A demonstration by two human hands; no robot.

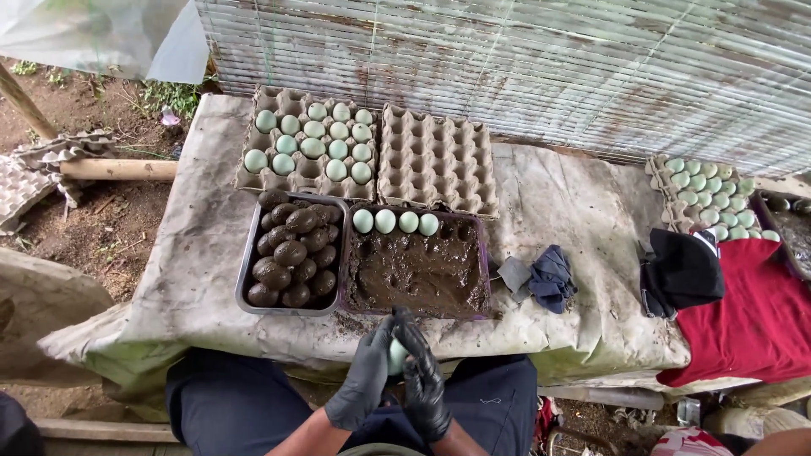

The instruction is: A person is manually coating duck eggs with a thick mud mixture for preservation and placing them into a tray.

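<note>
Both my hands wear black gloves and meet at the table's near edge. My left hand [361,378] and my right hand [422,380] cup one pale green egg [395,355] between them. Just beyond them stands a tray of dark mud [418,274] with several clean pale eggs [395,222] lined along its far side. To its left a grey tray [247,270] holds several mud-coated eggs [291,249]. Behind, a cardboard egg carton [253,179] carries several pale green eggs, and an empty carton [435,156] lies beside it.
A blue-grey rag [549,277] lies right of the mud tray. At far right sit a black cap [684,268], a red cloth [752,325] and another carton of pale eggs [705,192]. A corrugated wall [524,59] stands behind; dirt ground and spare cartons [34,169] lie left.
</note>
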